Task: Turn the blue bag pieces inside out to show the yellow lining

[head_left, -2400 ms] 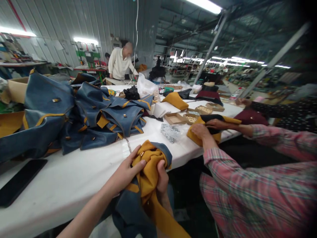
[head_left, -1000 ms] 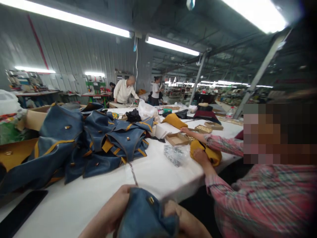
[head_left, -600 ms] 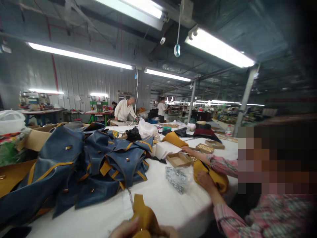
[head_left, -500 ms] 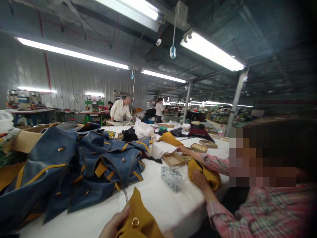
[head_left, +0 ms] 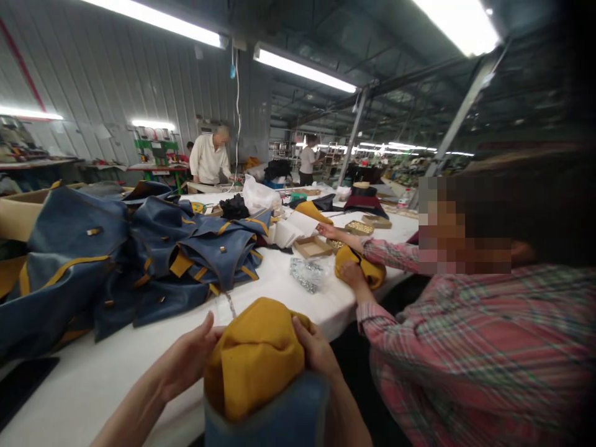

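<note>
Low in the middle of the head view is a bag (head_left: 265,413) with a blue outside; its mustard-yellow lining (head_left: 261,354) is bunched up out of the top. My right hand (head_left: 319,347) grips the lining's right side, thumb on the cloth and other fingers out of sight behind it. At the left side, my left hand (head_left: 189,360) holds the lining with fingers partly hidden behind the cloth; its thumb stands up off it. Beyond my hands lies a clear plastic bag of small metal parts (head_left: 305,273) on the white-covered table (head_left: 270,285).
Several blue bags with yellow trim (head_left: 84,230) are heaped at the left. A dark flat object (head_left: 25,385) lies near the front left. Close on my right, a co-worker in a plaid shirt (head_left: 447,347) handles a yellow piece (head_left: 372,270) beside open cardboard boxes (head_left: 313,248).
The yellow piece with a metal ring, formerly at the bottom edge, has given way to bunched lining and the blue bag edge. Both my hands now show higher up. The view has tilted down.
</note>
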`<state>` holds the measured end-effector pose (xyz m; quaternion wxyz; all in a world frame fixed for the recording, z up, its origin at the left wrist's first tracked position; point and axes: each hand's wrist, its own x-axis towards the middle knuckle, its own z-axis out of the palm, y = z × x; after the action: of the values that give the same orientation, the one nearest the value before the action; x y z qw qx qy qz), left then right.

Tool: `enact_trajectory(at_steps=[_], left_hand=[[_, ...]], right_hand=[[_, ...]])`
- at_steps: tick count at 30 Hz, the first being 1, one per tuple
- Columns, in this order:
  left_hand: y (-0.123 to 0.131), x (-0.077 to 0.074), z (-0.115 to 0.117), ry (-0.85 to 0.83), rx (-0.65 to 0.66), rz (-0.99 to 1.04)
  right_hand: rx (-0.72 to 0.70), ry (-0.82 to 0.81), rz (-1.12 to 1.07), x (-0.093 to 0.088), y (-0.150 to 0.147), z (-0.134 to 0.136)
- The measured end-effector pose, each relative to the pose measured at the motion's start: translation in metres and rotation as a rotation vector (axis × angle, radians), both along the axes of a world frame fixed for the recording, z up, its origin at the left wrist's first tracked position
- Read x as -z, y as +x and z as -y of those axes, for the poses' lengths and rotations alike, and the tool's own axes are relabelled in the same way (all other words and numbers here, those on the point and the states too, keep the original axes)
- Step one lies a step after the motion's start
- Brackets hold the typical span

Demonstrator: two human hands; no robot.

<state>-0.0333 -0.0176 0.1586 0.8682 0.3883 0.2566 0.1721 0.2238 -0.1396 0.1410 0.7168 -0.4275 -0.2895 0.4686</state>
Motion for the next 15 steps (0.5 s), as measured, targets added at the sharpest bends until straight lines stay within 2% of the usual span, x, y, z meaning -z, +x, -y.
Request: enact_trajectory(at_steps=[2,4,6,8,10,13,15], left_hand=[[-0.012,-0.007,0.000,0.226,0.090,-0.052],[-0.006,-0.009,0.011,0.335,0.090,-0.086],[0.013,-0.002,0.027,0.235,0.016,-0.038],[0.032,0.010,0.040,0.054,-0.097,0.044],[0.039,0.023,0.044,-0.120,-0.167,0.067],[0.026,0.031,0.037,-0.278,-0.181,0.084],[0.012,0.027,0.029,-0.304,-0.246,0.074]], right_hand=[[-0.057,-0.017,-0.054,0.006,0.005,0.008],[-0.042,-0.002,-0.102,0.015,0.004,0.014],[0.001,0.014,-0.149,0.023,-0.002,0.016],[0.006,0.003,-0.181,0.028,-0.008,0.015],[-0.008,-0.018,-0.170,0.029,-0.008,0.015],[0.038,-0.034,-0.112,0.025,0.006,0.020],[0.070,-0.063,-0.059,0.020,0.019,0.026]])
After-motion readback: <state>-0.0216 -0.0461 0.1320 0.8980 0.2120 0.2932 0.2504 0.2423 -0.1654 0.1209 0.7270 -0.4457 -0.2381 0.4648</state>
